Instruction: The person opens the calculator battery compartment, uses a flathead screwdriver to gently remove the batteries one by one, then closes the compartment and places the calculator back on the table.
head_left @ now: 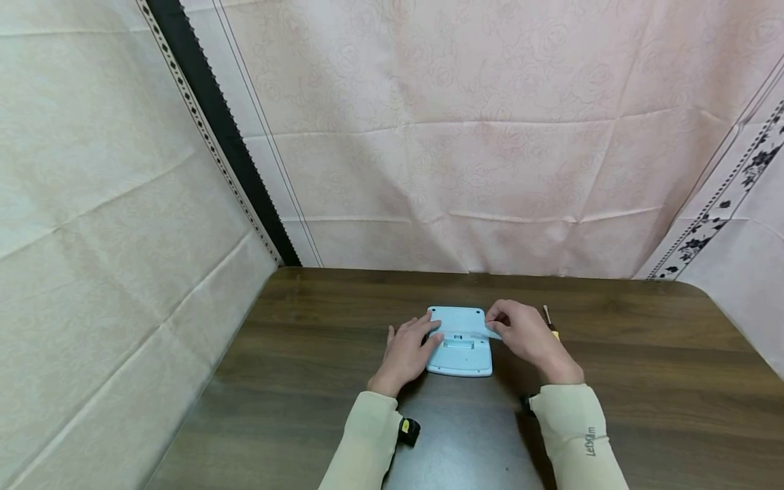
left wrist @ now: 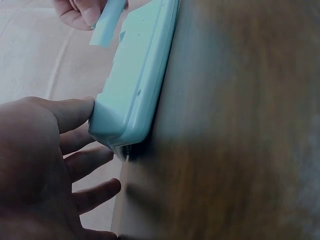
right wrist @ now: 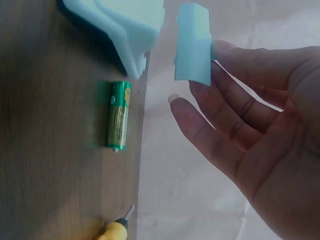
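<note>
A light blue calculator (head_left: 459, 364) lies back side up on the wooden table, its battery compartment (head_left: 458, 344) facing up. At its left edge my left hand (head_left: 408, 350) grips it, thumb on the back and fingers along the side; the left wrist view shows the thumb at the end of the calculator (left wrist: 132, 75). My right hand (head_left: 520, 330) pinches a small light blue battery cover (right wrist: 193, 45) between thumb and fingers, above the calculator's right side. In the right wrist view, the cover is apart from the calculator (right wrist: 125, 25).
A green and gold battery (right wrist: 119, 115) lies on the table by the right hand. Beyond it is a screwdriver (right wrist: 115, 231) with a yellow handle, its shaft also visible behind the right hand. Pale patterned cloth (head_left: 459, 170) hangs along the table's far edge.
</note>
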`<state>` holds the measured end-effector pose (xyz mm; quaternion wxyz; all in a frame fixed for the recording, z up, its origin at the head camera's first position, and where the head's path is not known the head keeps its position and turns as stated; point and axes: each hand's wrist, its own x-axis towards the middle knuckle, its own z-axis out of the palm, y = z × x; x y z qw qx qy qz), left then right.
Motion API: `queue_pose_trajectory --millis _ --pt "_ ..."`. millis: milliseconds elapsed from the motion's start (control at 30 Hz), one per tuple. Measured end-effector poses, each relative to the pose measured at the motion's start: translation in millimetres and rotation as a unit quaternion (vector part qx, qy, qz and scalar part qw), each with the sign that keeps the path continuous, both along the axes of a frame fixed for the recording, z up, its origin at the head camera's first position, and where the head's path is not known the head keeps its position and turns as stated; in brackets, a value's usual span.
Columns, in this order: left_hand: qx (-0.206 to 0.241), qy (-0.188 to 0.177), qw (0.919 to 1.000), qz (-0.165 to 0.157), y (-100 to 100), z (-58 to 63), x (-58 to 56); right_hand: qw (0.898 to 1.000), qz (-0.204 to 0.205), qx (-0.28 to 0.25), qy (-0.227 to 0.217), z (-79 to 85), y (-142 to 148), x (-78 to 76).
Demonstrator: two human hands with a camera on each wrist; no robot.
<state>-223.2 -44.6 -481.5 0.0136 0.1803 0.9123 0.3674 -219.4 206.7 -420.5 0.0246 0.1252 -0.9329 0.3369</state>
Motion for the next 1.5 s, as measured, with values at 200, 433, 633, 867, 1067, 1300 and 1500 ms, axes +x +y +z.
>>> queue_pose_trajectory --millis 200,433,633,867,1067,1300,1500 --pt "-0.011 0.001 0.9999 0.005 -0.7 0.9 0.7 1.0 0.015 -0.008 -0.004 -1.3 -12.3 0.7" --pt "-0.012 0.005 0.9999 0.009 -0.4 0.3 0.5 0.999 0.033 -0.012 0.003 -4.2 -24.7 1.7" --pt "-0.012 0.008 0.9999 0.006 -1.2 0.6 0.5 0.999 0.05 0.0 0.014 -6.7 -33.4 1.7" --pt "-0.016 0.01 0.9998 0.005 -0.7 0.3 -0.4 0.998 0.061 0.008 0.017 -10.7 -39.4 0.5" --pt "-0.018 0.006 0.9998 0.007 -0.9 -0.1 -1.5 0.998 0.065 0.013 0.021 -12.5 -41.2 -0.6" --pt "-0.017 0.004 0.9998 0.006 -1.1 -1.4 -1.6 0.998 0.062 0.016 0.017 -14.2 -43.3 -1.1" --pt "-0.017 0.005 0.9998 0.008 -1.0 -1.7 -1.9 0.998 0.065 0.016 0.015 -15.2 -43.8 -1.5"
